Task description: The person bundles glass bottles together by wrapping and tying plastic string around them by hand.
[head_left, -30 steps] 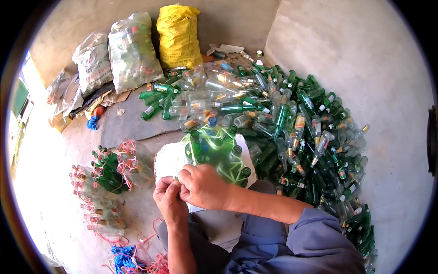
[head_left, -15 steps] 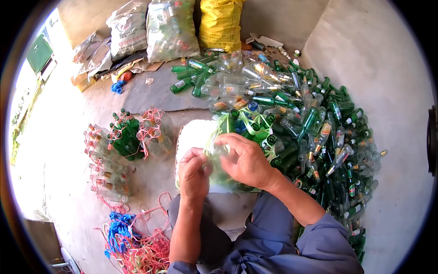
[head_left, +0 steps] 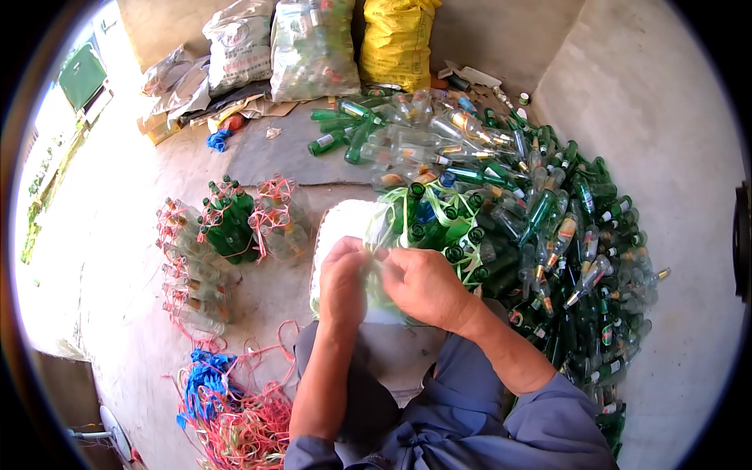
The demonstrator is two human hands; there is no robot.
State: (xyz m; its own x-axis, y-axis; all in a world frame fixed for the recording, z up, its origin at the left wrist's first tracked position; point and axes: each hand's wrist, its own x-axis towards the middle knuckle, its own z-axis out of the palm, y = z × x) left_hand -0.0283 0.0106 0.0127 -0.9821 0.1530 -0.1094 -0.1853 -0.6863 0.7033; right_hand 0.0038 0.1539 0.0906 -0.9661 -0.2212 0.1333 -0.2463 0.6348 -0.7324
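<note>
Both hands are close together over a white pad (head_left: 332, 222), at the near left side of a bundle of green bottles (head_left: 431, 227) standing upright. Light green plastic strap (head_left: 377, 223) runs round the bottle necks and down to my fingers. My left hand (head_left: 343, 283) is closed on the strap, its fingertips blurred by motion. My right hand (head_left: 425, 283) pinches the strap just beside it. One bottle in the bundle has a blue neck (head_left: 447, 179). The strap between the fingers is smeared.
Loose bottles (head_left: 580, 251) are heaped on the right. Tied bottle bundles (head_left: 229, 219) stand on the left, above a tangle of red (head_left: 254, 427) and blue strap (head_left: 210, 384). A yellow sack (head_left: 397, 43) and two pale bottle-filled sacks (head_left: 315, 51) stand at the back.
The view has shifted, so the scene sits further right and the strap tangle shows more. My hands parted, with my right fingers spreading, then came back together at the strap.
</note>
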